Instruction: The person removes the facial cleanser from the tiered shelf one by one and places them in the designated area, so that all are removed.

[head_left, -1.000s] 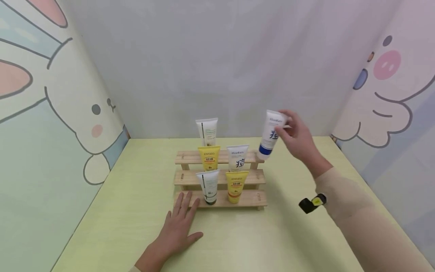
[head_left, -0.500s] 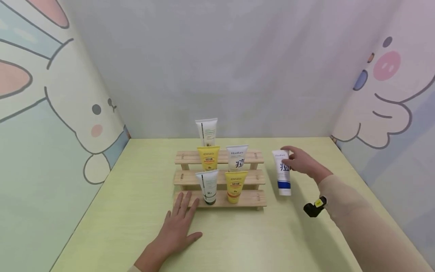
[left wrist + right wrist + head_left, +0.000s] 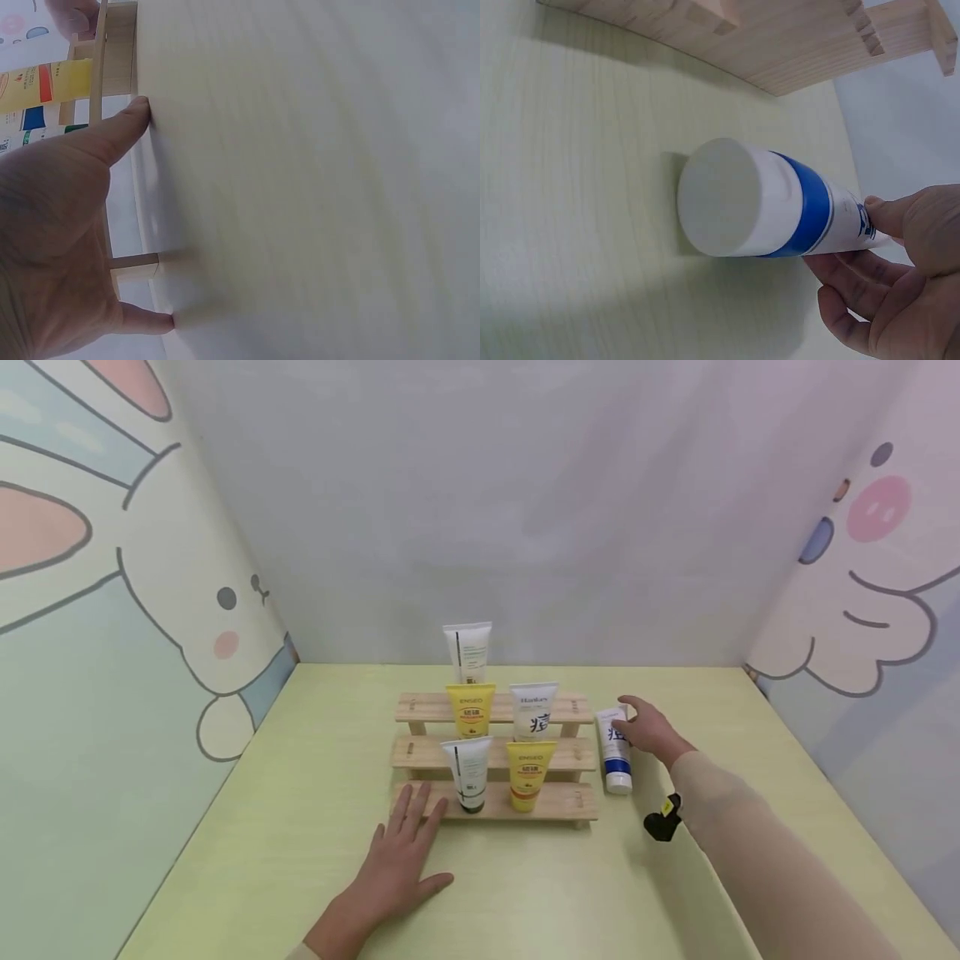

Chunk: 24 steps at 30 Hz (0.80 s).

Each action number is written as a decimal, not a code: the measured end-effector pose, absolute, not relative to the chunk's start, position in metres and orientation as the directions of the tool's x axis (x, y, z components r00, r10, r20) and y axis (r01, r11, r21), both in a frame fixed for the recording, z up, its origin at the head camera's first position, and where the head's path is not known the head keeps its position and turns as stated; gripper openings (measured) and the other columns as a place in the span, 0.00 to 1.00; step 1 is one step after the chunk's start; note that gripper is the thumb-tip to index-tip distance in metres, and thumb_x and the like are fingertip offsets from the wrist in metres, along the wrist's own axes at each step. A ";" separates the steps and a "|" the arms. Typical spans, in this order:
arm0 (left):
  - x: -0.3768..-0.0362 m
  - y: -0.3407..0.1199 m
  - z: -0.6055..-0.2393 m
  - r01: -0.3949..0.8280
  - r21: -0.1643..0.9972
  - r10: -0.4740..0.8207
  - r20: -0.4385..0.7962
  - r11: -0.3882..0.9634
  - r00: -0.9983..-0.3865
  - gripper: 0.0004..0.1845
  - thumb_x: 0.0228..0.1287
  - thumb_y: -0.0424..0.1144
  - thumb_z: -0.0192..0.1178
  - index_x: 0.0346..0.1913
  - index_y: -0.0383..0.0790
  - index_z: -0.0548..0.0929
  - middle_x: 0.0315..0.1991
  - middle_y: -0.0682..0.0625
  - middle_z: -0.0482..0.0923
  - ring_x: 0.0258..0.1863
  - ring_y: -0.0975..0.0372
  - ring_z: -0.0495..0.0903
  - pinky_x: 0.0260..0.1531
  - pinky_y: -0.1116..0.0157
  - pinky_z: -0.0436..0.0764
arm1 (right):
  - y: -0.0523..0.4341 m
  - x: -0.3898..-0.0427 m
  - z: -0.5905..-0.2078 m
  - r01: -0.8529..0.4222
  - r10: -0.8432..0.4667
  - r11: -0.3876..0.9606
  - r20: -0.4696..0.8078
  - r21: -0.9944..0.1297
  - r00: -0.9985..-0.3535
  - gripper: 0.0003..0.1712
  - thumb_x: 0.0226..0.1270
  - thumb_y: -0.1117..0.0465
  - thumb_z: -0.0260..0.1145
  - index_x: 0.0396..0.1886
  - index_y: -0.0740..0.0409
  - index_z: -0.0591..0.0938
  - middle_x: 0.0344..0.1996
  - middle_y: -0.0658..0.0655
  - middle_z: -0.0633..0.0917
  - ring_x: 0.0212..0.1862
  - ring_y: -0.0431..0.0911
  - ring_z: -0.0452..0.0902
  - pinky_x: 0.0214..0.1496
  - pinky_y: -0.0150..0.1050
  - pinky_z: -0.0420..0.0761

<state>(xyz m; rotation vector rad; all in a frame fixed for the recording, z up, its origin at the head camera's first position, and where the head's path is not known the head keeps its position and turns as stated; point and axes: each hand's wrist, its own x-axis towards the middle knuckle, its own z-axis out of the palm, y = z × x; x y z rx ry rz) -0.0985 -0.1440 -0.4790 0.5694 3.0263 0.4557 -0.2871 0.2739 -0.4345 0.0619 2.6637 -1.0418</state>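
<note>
My right hand (image 3: 651, 731) pinches the upper end of a white tube (image 3: 617, 747) with a blue band, just right of the wooden tiered rack (image 3: 558, 802). In the right wrist view the tube's white cap (image 3: 724, 199) points at the camera, close over the table, with thumb and fingers on either side of its far end. My left hand (image 3: 397, 868) lies with fingers spread, its fingertips at the rack's front left edge. In the left wrist view its thumb (image 3: 124, 131) stretches past the rack's lowest shelf, and it holds nothing.
On the rack's front shelf stand a white-and-green tube (image 3: 469, 772) and a yellow tube (image 3: 528, 774). Another yellow tube (image 3: 471, 712) and a white Hankey tube (image 3: 534, 710) stand on the middle shelf. At the top left is one more white tube (image 3: 468, 652). Cartoon-printed walls enclose the table (image 3: 300, 827).
My right hand has brought the blue-banded tube down from above the rack's top right to the table at its right side, then slightly left toward the rack. The left hand stays put.
</note>
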 end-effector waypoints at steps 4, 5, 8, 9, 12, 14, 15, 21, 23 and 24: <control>-0.099 -0.144 -0.479 0.353 0.284 0.362 0.020 0.892 -0.932 0.54 0.62 0.60 0.73 0.84 0.45 0.57 0.87 0.40 0.42 0.84 0.38 0.44 0.61 0.24 0.70 | 0.278 -0.285 -0.441 0.169 -0.018 0.736 -0.268 -0.656 -0.963 0.39 0.84 0.58 0.54 0.83 0.67 0.50 0.69 0.83 0.69 0.68 0.72 0.72 0.66 0.61 0.79; -0.099 -0.144 -0.479 0.352 0.283 0.362 0.018 0.892 -0.932 0.54 0.62 0.60 0.73 0.84 0.45 0.57 0.87 0.40 0.42 0.84 0.38 0.44 0.61 0.24 0.70 | 0.280 -0.284 -0.442 0.165 -0.015 0.737 -0.259 -0.656 -0.966 0.39 0.83 0.58 0.55 0.83 0.68 0.51 0.69 0.83 0.69 0.68 0.73 0.72 0.66 0.61 0.79; -0.100 -0.144 -0.479 0.349 0.286 0.361 0.011 0.893 -0.933 0.54 0.62 0.60 0.73 0.84 0.45 0.57 0.87 0.40 0.41 0.84 0.38 0.43 0.62 0.24 0.70 | 0.287 -0.280 -0.443 0.143 -0.014 0.748 -0.231 -0.648 -0.973 0.39 0.82 0.59 0.56 0.82 0.71 0.52 0.66 0.84 0.73 0.64 0.71 0.77 0.63 0.60 0.81; -0.100 -0.144 -0.479 0.348 0.284 0.360 0.009 0.894 -0.933 0.54 0.62 0.60 0.72 0.84 0.45 0.57 0.87 0.40 0.41 0.84 0.38 0.43 0.62 0.24 0.70 | 0.289 -0.279 -0.443 0.135 -0.018 0.753 -0.226 -0.644 -0.974 0.39 0.82 0.59 0.56 0.81 0.72 0.53 0.65 0.84 0.74 0.62 0.70 0.79 0.61 0.58 0.82; -0.100 -0.144 -0.479 0.348 0.282 0.359 0.011 0.894 -0.933 0.54 0.62 0.60 0.73 0.84 0.46 0.57 0.87 0.40 0.42 0.85 0.38 0.43 0.62 0.24 0.70 | 0.297 -0.275 -0.442 0.120 -0.037 0.768 -0.231 -0.629 -0.972 0.38 0.82 0.58 0.57 0.80 0.74 0.54 0.62 0.83 0.77 0.54 0.65 0.85 0.56 0.54 0.84; -0.099 -0.143 -0.478 0.350 0.282 0.360 0.017 0.893 -0.933 0.54 0.62 0.60 0.73 0.84 0.46 0.57 0.87 0.40 0.42 0.85 0.38 0.44 0.62 0.24 0.70 | 0.302 -0.272 -0.440 0.120 -0.049 0.776 -0.249 -0.620 -0.967 0.39 0.82 0.58 0.57 0.80 0.73 0.54 0.62 0.82 0.78 0.49 0.61 0.88 0.53 0.53 0.85; -0.099 -0.143 -0.478 0.351 0.282 0.361 0.019 0.893 -0.933 0.54 0.62 0.60 0.73 0.84 0.46 0.57 0.87 0.40 0.42 0.85 0.38 0.44 0.62 0.24 0.70 | 0.304 -0.271 -0.438 0.116 -0.056 0.785 -0.255 -0.609 -0.965 0.39 0.82 0.57 0.57 0.80 0.73 0.54 0.62 0.81 0.78 0.48 0.59 0.88 0.53 0.53 0.85; -0.098 -0.143 -0.477 0.349 0.285 0.359 0.016 0.893 -0.933 0.54 0.62 0.60 0.73 0.84 0.46 0.57 0.87 0.40 0.42 0.85 0.39 0.44 0.62 0.24 0.69 | 0.317 -0.262 -0.415 0.062 -0.085 0.821 -0.230 -0.567 -0.970 0.40 0.84 0.54 0.56 0.81 0.72 0.53 0.63 0.81 0.78 0.51 0.63 0.88 0.55 0.61 0.84; -0.098 -0.143 -0.476 0.347 0.288 0.359 0.015 0.893 -0.933 0.55 0.61 0.60 0.73 0.84 0.46 0.57 0.87 0.40 0.42 0.85 0.39 0.44 0.62 0.24 0.69 | 0.318 -0.261 -0.404 0.032 -0.090 0.820 -0.184 -0.571 -0.979 0.40 0.85 0.53 0.55 0.82 0.70 0.52 0.64 0.81 0.77 0.54 0.66 0.86 0.55 0.63 0.83; -0.098 -0.143 -0.476 0.346 0.289 0.358 0.013 0.892 -0.934 0.55 0.61 0.60 0.73 0.84 0.46 0.57 0.87 0.40 0.42 0.85 0.39 0.44 0.62 0.24 0.69 | 0.316 -0.260 -0.398 0.013 -0.094 0.817 -0.156 -0.577 -0.983 0.40 0.85 0.52 0.54 0.82 0.70 0.52 0.65 0.80 0.77 0.56 0.67 0.85 0.56 0.63 0.83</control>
